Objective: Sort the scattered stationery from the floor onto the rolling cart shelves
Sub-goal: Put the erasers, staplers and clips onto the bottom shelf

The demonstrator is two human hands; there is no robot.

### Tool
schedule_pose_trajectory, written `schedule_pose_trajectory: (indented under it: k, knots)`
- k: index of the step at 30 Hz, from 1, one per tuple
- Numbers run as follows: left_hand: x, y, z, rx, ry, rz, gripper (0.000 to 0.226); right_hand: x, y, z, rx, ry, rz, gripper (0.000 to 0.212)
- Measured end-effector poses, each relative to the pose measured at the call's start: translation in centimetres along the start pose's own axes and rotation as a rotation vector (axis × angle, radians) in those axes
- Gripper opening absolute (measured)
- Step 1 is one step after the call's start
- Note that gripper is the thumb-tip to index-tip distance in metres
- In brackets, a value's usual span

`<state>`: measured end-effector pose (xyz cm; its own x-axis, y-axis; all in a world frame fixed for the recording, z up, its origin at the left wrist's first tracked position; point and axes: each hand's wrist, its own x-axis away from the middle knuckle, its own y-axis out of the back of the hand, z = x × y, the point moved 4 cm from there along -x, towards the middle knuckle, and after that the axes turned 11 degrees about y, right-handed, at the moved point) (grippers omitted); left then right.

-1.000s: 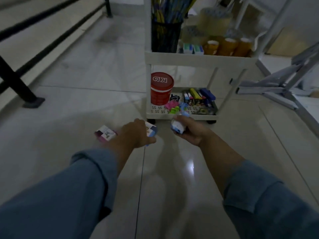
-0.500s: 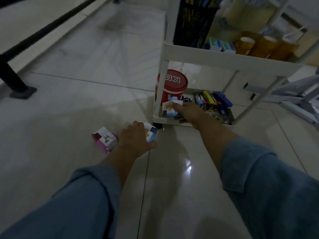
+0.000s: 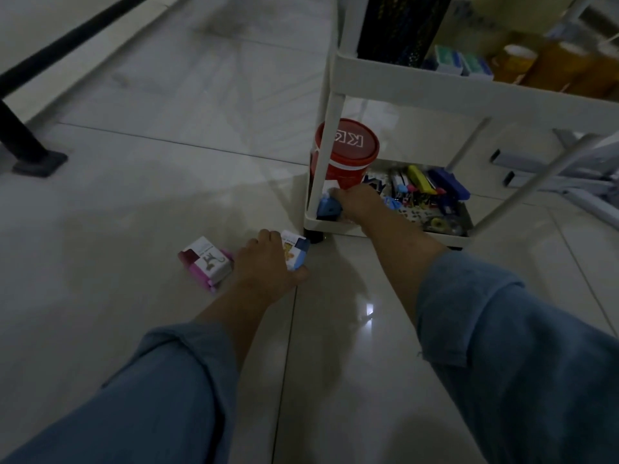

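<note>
A white rolling cart [image 3: 395,87] stands at the upper right. My right hand [image 3: 356,204] reaches into the left front corner of its bottom shelf [image 3: 330,225] and holds a small blue and white box [image 3: 327,204] set down in front of a red tub [image 3: 346,155]. On the floor, my left hand [image 3: 266,266] grips a small white and blue box [image 3: 294,251] by the cart's black wheel [image 3: 315,236]. A pink and white box [image 3: 206,261] lies just left of that hand.
Markers, clips and tape [image 3: 425,195] fill the rest of the bottom shelf. The upper shelf carries a black mesh pen holder [image 3: 398,28], small boxes [image 3: 459,63] and brown tape rolls [image 3: 562,67]. A black rail post [image 3: 25,145] stands far left. Grey metal frame parts [image 3: 576,182] lie right.
My right hand carried the blue and white box from above the floor into the cart's bottom shelf. My left hand stayed on the white and blue box. The view moved closer to the cart.
</note>
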<state>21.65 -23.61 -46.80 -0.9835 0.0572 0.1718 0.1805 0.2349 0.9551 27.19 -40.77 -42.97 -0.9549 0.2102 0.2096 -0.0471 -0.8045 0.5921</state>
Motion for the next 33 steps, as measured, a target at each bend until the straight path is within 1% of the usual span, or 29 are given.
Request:
schedule_pose_trajectory:
  k: [1,3,4,5,6,8,9,11,13,14,16,18,21,23,24,25,26,27,28,30,33]
  knots:
    - [0.0,0.0,0.0,0.005,-0.004,0.000,0.066,0.2,0.0,0.2,0.053,0.015,0.007,0.035]
    - [0.0,-0.2,0.0,0.025,-0.011,-0.003,0.065,0.5,-0.2,0.2,0.048,0.036,0.035,0.035]
    - [0.1,-0.3,0.1,0.074,0.004,0.014,0.063,0.9,-0.4,0.2,0.031,0.042,0.026,0.038]
    - [0.2,-0.7,0.2,0.186,0.055,0.055,0.060,1.4,-0.4,0.1,0.023,0.060,-0.014,0.044]
    - [0.3,-0.9,0.3,0.355,0.126,0.108,0.054,1.9,-0.4,0.0,0.015,0.110,-0.089,0.042]
    - [0.8,-1.5,0.0,0.709,0.255,0.237,0.044,3.5,-0.3,-0.7,-0.067,0.222,-0.270,0.027]
    - [1.0,-1.7,-0.4,0.815,0.289,0.292,0.043,4.5,-0.3,-1.4,-0.112,0.228,-0.330,0.023]
    - [1.2,-1.6,-1.3,0.963,0.323,0.365,0.036,6.1,-0.5,-3.4,-0.167,0.131,-0.374,0.020]
    - [1.4,-1.3,-2.0,1.071,0.342,0.399,0.031,7.6,-0.7,-5.3,-0.265,-0.015,-0.339,0.025]
    - [1.4,-1.3,-2.4,1.100,0.331,0.414,0.032,8.3,-0.8,-5.7,-0.356,-0.086,-0.280,0.030]
    - [1.5,-1.4,-3.0,1.075,0.237,0.417,0.033,9.4,-0.7,-5.7,-0.528,-0.193,-0.103,0.040]
    - [1.9,-1.4,-3.7,1.035,0.128,0.371,0.037,10.1,-0.3,-5.5,-0.621,-0.218,0.020,0.042]
    - [2.6,-0.9,-4.8,1.019,0.001,0.346,0.051,10.4,0.4,-5.6,-0.655,-0.180,0.106,0.036]
    - [3.0,-0.7,-5.6,0.990,-0.080,0.377,0.062,10.5,0.8,-6.0,-0.660,-0.165,0.098,0.033]
    - [3.0,-0.8,-5.8,0.997,-0.085,0.401,0.067,10.6,1.2,-6.2,-0.692,-0.161,0.068,0.027]
    - [3.0,-0.7,-6.1,1.026,-0.063,0.416,0.067,10.8,1.5,-6.2,-0.751,-0.158,0.038,0.019]
    - [3.0,-0.6,-6.2,1.068,-0.022,0.413,0.059,10.9,1.9,-6.4,-0.814,-0.162,0.009,0.013]
    - [2.9,-0.6,-6.2,1.121,0.024,0.403,0.043,11.0,2.2,-6.5,-0.868,-0.172,-0.012,0.011]
    - [2.8,-0.6,-6.2,1.170,0.077,0.402,0.029,11.0,2.5,-6.7,-0.900,-0.183,-0.033,0.011]
    - [2.7,-1.0,-6.0,1.257,0.170,0.438,0.016,11.1,3.0,-7.1,-0.930,-0.195,-0.068,0.010]
    - [2.9,-1.5,-5.9,1.312,0.241,0.455,0.017,11.2,3.5,-7.3,-0.915,-0.179,-0.085,0.015]
